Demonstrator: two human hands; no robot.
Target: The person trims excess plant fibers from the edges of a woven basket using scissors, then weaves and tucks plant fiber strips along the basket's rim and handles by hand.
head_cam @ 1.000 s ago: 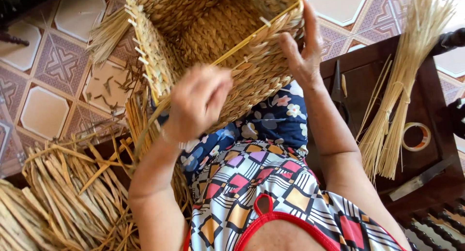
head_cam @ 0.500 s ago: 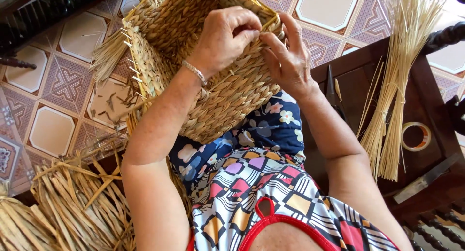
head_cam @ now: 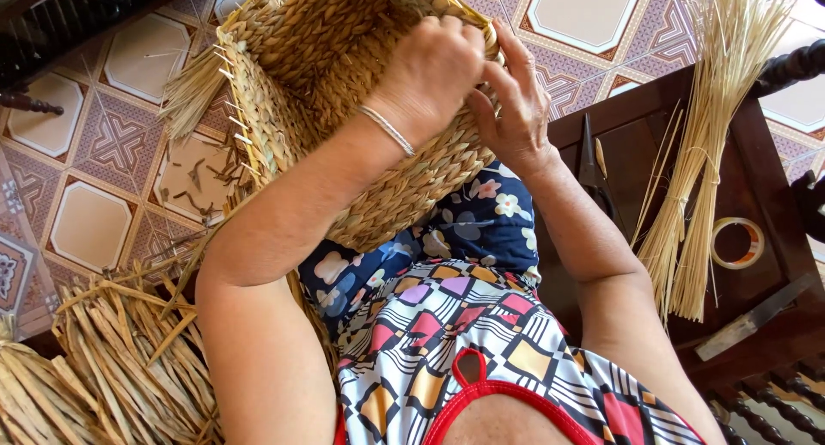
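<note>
The tiled floor (head_cam: 94, 230) spreads under everything, and on it, well below and to the left of your grip, lies a heap of flat dried straw strips (head_cam: 112, 368). To the right of your grip stands the dark wooden tabletop (head_cam: 756, 187), carrying a tied bundle of thin pale reeds (head_cam: 705, 170), a roll of tape (head_cam: 737, 243) just beyond the bundle, and a dark pair of scissors (head_cam: 593, 166) nearest your right forearm.

The woven basket (head_cam: 344, 93) rests on your lap, tipped so its open mouth faces away from you, loose strand ends bristling along its left edge.

A second ago your left hand (head_cam: 434, 71) was lower and apart from the rim, closed around a thin strand, while your right hand (head_cam: 516, 110) alone held the far edge. Now both have met at the rim's near corner, touching each other. Your left grip is closed, knuckles up, pressing on the rim; whether it pinches a strand I cannot tell, since the fingers curl out of sight. Your right grip clasps the basket's edge from the side, fingers spread against the weave. Judging by that, the pull is done and you are working the rim itself.
</note>
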